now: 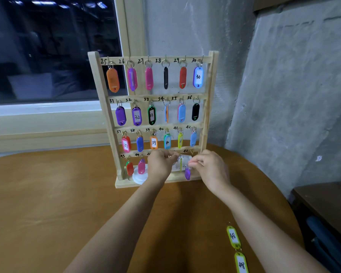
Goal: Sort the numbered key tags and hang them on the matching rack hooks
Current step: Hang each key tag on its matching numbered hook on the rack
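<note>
The rack [102,95] is standing at the bench's [47,194] far edge, close to the grey wall [283,95], with open bench stretching in front and to the left. Both hands are crowding the bottom rail. The right hand [209,166] is pinching the ring of a purple tag [187,173]. The left hand [159,164] is curling its fingers there, but I cannot tell what it holds. Two yellow-green tags [233,237] marked 48 are lying beside the right forearm, near the bench's right edge.

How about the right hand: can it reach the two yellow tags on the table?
Probably yes, once free: the right hand pinches a purple tag at the rack, and the yellow tags lie uncovered beside its forearm.
</note>
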Action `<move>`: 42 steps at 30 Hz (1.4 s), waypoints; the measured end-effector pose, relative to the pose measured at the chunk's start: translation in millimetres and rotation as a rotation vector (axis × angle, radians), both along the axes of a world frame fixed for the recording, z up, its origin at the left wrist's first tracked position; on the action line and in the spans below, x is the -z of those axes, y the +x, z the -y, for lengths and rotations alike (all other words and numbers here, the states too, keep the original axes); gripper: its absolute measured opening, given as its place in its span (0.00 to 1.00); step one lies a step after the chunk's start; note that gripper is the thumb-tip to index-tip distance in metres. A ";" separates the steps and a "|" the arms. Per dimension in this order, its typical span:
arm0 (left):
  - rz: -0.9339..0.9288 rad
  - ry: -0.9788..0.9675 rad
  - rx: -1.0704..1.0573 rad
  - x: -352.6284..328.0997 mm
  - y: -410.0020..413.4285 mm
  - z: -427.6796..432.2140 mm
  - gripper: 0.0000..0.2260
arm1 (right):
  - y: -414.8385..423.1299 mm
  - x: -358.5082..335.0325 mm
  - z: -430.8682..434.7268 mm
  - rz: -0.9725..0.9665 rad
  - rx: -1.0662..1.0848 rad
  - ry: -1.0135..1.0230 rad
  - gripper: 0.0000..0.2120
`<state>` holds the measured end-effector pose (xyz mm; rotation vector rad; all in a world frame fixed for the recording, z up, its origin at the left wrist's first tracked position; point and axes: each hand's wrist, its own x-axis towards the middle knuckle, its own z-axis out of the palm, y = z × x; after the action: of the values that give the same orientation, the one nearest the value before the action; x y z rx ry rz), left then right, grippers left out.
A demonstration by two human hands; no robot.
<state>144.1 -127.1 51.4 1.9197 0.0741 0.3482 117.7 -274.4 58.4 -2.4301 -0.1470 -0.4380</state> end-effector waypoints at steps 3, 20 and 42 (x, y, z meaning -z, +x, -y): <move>0.004 0.004 -0.048 2.5 6.4 3.1 0.06 | 5.9 1.9 -2.2 0.029 -0.001 -0.002 0.04; 0.094 0.366 -0.116 10.6 1.1 2.8 0.06 | 31.2 3.6 -28.9 0.082 0.206 -0.015 0.05; -0.049 0.488 0.512 57.6 -90.6 50.3 0.09 | -88.4 61.0 87.6 -0.144 0.010 0.107 0.03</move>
<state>53.5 -177.4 -6.2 2.3357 -0.5054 -0.0354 29.3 -361.9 -2.5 -2.3475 -0.0479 -0.2669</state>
